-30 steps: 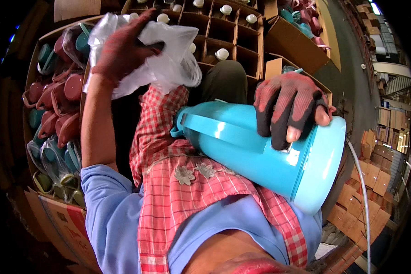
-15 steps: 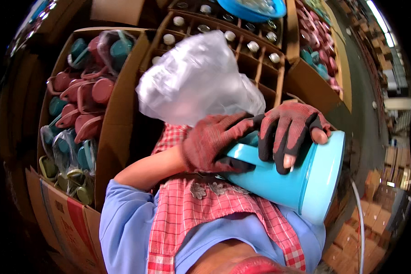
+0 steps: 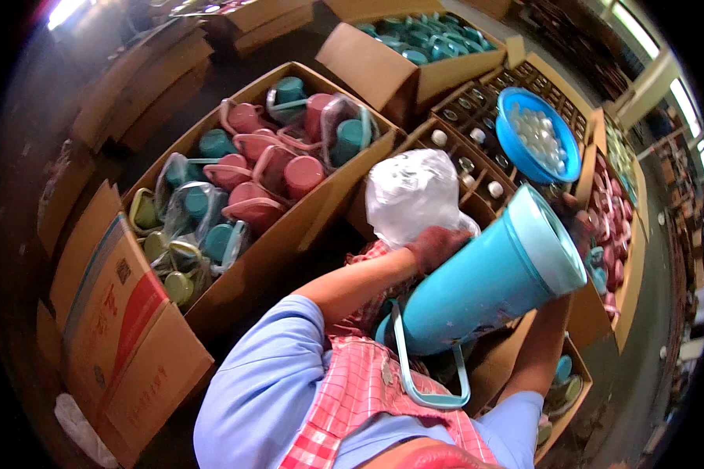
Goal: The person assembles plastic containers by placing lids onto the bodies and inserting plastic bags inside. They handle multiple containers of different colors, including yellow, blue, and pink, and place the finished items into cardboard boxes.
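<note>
A turquoise thermos jug (image 3: 469, 289) lies tilted across my chest. Its pale, wider end points up and to the right, and its carrying handle (image 3: 434, 400) hangs loose at the lower end. My left hand (image 3: 436, 248), in a dark red and black glove, is closed against the jug's far side, fingertips hidden. My right hand (image 3: 577, 225), gloved too and dim, grips around the pale end, which partly covers it. Crumpled clear plastic wrapping (image 3: 413, 195) sits just beyond my left hand; whether that hand also touches it, I cannot tell.
To the left stands a carton (image 3: 321, 207) of pink, teal and green jugs, some bagged. A blue basin (image 3: 508, 152) of small clear pieces rests on divided cartons holding bottles. More cartons stand behind, at right (image 3: 633, 313) and beside my right arm (image 3: 583, 371).
The jug has turned so its wide end points up and away, and its handle has swung down below. My right hand has shifted from atop its side to the wide end. My view has swung left.
</note>
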The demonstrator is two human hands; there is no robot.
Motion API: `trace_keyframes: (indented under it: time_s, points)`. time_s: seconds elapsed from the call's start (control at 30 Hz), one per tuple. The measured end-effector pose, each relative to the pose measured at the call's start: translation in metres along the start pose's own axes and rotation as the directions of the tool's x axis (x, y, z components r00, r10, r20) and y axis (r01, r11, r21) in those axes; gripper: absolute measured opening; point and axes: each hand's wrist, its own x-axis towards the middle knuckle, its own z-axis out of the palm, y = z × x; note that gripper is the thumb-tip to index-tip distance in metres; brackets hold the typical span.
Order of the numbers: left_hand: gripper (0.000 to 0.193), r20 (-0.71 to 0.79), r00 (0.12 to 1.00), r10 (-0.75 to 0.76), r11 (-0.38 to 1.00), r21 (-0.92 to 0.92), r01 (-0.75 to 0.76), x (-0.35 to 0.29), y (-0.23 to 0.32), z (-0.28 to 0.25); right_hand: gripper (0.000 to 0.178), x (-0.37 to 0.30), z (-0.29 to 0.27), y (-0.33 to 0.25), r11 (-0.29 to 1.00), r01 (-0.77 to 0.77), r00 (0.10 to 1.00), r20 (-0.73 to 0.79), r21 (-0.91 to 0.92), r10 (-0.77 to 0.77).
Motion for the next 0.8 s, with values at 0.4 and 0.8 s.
trace_keyframes:
  time_s: [0.4,0.8]
  points:
    - [0.034,0.358,0.932,0.049,0.998,0.011,-0.057,0.041,0.002,-0.122,0.038,0.037,0.067,0.01,0.305,0.047,0.997,0.063,-0.951,0.043]
    - [0.063,-0.108,0.987,-0.117,0.138,-0.986,-0.092,0.085,-0.007,-0.137,0.052,0.073,0.036,0.066,0.993,0.09,0.982,0.172,-0.082,-0.075]
